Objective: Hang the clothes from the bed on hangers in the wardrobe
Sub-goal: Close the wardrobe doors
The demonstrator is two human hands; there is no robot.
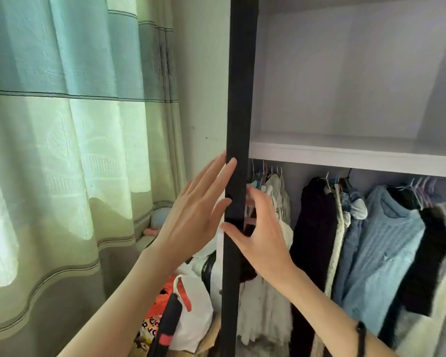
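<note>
Black door edge (238,176) runs vertical through frame centre. Wardrobe (345,155) at right: white upper shelf compartment bare; lower compartment holds hanging clothes (381,228) on hangers (417,186) — white lace, black, cream, blue knits. Left hand (196,212) centre frame, fingers straight, spread wide, tips touching door edge. Right hand (262,228) just right of it, fingers curled round door edge, thumb in front. Clothes just behind right hand. Green curtain (62,150) left. Bags (188,300) lower centre. Bed not in view.
</note>
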